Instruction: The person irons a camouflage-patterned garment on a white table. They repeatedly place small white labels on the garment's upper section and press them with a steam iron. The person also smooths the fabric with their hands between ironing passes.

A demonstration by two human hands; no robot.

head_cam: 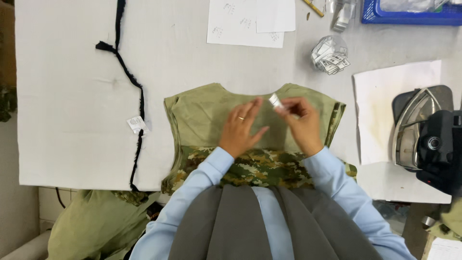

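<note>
The right hand [301, 126] pinches a small white rectangular tag [275, 100] between its thumb and fingertips, and holds it up just above the neck edge of a soft olive-green cloth top with a camouflage-print bottom band [202, 115]. The left hand [240, 130] is open, with its fingers spread, and its fingertips reach toward the same little tag without gripping anything that can be seen. A thin ring sits on one finger of that hand. The cloth top lies flat on a big white padded table [72, 106], with its neck hole pointing away from the person and its patterned band closest to the person's light blue sleeves. It looks like the step in hand is getting the tag ready over the neck, so both hands need to be gentle and steady, because the tag is tiny and could slip. To the left on the table lies a long thin black strip of fuzzy trim [126, 72], and another small white tag [137, 124] rests right beside it. Farther away, near the top, are white paper sheets [250, 21] and a clear bag stuffed with more small white tags [330, 54]. On the right sits a shiny metal iron with a dark handle [418, 130], next to a stained white paper sheet [385, 110], and a blue plastic basket [409, 17] is in the corner.
</note>
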